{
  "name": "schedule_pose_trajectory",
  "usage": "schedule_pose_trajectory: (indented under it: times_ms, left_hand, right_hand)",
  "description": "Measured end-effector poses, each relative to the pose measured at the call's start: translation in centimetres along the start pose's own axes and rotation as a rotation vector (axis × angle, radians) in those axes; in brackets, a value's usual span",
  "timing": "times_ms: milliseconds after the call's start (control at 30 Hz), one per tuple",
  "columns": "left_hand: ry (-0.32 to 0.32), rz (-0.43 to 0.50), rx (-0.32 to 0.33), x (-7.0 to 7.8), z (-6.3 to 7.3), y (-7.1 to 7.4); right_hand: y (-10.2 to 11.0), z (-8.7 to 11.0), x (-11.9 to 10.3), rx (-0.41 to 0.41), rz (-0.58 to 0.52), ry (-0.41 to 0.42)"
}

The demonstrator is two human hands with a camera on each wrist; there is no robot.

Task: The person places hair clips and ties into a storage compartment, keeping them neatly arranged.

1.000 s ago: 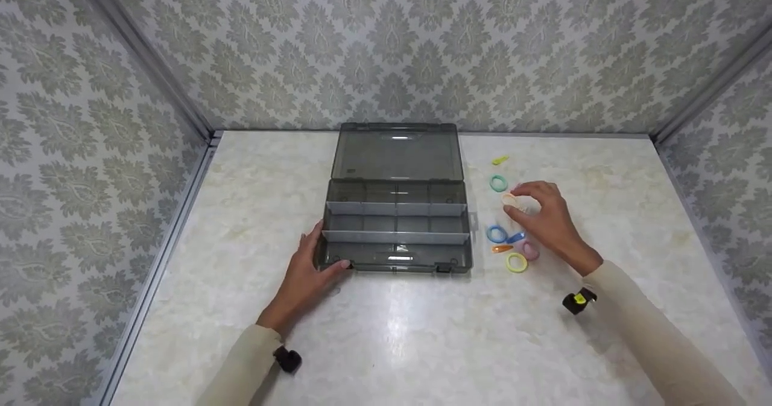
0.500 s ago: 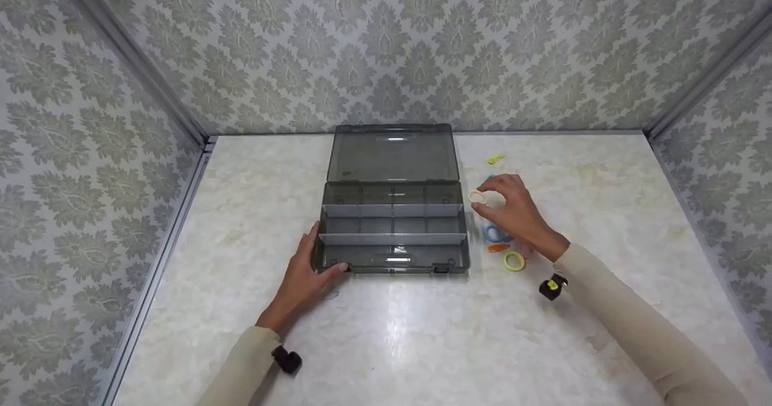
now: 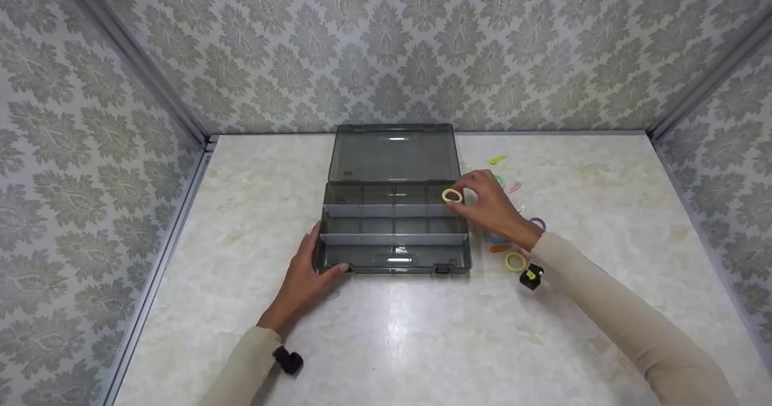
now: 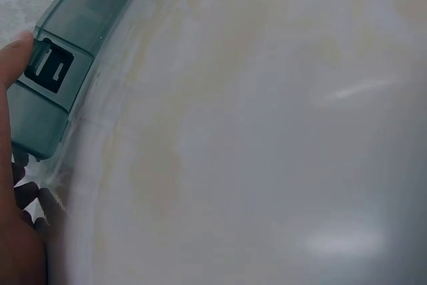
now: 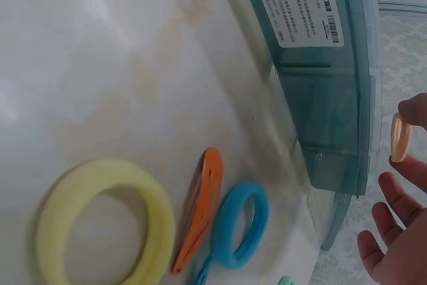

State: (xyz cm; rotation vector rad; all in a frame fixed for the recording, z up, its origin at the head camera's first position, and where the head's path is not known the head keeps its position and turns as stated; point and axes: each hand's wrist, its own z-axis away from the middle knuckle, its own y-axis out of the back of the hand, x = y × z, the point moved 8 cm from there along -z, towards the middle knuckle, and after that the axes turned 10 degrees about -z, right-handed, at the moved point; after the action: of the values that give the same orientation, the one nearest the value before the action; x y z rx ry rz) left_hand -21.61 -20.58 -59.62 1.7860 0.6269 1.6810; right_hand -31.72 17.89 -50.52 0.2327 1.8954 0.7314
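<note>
My right hand [image 3: 488, 204] pinches a pale peach hair tie [image 3: 444, 195] between thumb and fingertips, over the right end of the compartments of a dark translucent storage box [image 3: 392, 269]. The box lies with its lid [image 3: 395, 155] folded back, and two crosswise dividers split it into three long rows. Up close in the right wrist view, the hair tie [image 5: 395, 141] appears beyond the labelled box wall. My left hand [image 3: 301, 276] holds the box's front left corner, fingers along the side and thumb by a front latch [image 4: 49, 66].
Right of the box lie a yellow hair tie [image 3: 515, 262], an orange snap hair clip [image 5: 200, 208], a blue hair tie [image 5: 221, 241] and a purple one [image 3: 538, 222]. Farther back are a green hair tie [image 3: 500, 181], a pink clip [image 3: 514, 187] and a yellow clip [image 3: 498, 159].
My right hand has carried the peach hair tie left from among the loose hair things to above the box. The left hand stays at the box corner.
</note>
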Motion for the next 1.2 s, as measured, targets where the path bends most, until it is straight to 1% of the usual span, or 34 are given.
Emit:
schedule_pose_trajectory:
  times_ms: [200,500,767,933,1200]
  left_hand:
    - [0.010,0.015,-0.001,-0.1,0.1,0.0]
    - [-0.015,0.022,0.007,0.0,0.0,0.1]
    - [0.014,0.010,-0.001,0.0,0.0,0.2]
    - [0.019,-0.009,-0.006,0.0,0.0,0.2]
    - [0.022,0.002,-0.009,-0.1,0.1,0.1]
  right_hand:
    - [-1.1,-0.9,-0.5,-0.025,0.007,0.002]
    - [-2.0,-1.7,-0.9,-0.049,0.010,0.033]
    - [-2.7,-2.6,-1.0,-0.080,0.045,0.021]
    - [-3.1,-3.3,-1.4,-0.101,0.080,0.025]
    - [-4.2,-4.3,-2.2,-0.131,0.100,0.033]
